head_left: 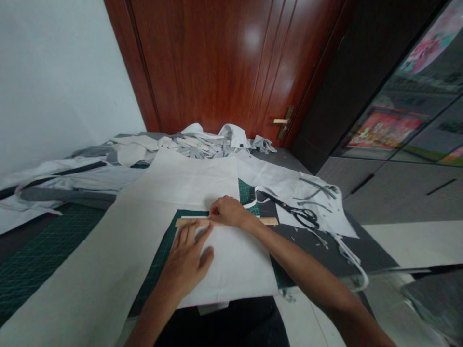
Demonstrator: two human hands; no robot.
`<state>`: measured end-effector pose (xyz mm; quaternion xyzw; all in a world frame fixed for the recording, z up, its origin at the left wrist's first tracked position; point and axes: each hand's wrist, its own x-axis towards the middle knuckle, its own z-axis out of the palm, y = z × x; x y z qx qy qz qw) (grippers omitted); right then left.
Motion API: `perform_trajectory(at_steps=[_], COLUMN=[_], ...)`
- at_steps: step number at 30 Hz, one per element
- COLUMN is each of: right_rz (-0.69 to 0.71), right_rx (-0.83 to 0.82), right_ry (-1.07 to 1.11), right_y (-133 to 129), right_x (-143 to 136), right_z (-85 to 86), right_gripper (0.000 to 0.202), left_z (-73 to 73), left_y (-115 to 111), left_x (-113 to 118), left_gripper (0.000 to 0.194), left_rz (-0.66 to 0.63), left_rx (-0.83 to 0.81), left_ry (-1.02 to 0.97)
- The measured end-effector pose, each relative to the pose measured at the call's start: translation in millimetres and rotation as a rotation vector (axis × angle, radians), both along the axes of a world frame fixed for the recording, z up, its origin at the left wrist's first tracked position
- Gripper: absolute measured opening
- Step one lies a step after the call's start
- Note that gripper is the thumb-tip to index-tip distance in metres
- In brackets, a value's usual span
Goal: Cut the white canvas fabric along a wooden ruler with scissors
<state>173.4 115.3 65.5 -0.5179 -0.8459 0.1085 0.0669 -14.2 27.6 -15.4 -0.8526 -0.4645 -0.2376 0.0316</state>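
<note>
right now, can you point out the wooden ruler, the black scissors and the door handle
wooden ruler (268,221): head view, on its bare right end
black scissors (288,208): head view, near where blades and handles meet
door handle (280,121): head view, on the lever

Ruler (267,221) partly hidden by left hand (186,260) (markings too small to read); right hand (228,211): pinch unclear
</note>
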Motion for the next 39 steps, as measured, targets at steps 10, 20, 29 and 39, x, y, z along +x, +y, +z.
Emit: perform_trajectory(at_steps=[10, 20, 29, 39], right_rz=[-0.020, -0.014, -0.016, -0.018], right_rx=[-0.006, -0.002, -0.002, -0.002], right_ry=[0.001, 0.018, 0.010, 0.016], right_y=[-5, -6, -9, -12], right_x=[4, 13, 22, 30], right_z=[2.6, 0.8, 0.4, 0.3], right_gripper=[0.019, 0.018, 0.018, 0.017], left_z=[-0.4, -0.3, 2.1, 1.2], left_y=[0, -1, -1, -1], left_x=[0, 1, 0, 0], left_gripper=[0.051, 0.052, 0.051, 0.051], left_rz=[0.011, 0.013, -0.004, 0.002], left_rx=[0.013, -0.007, 0.005, 0.006], left_ry=[0.003, -0.021, 0.000, -0.003])
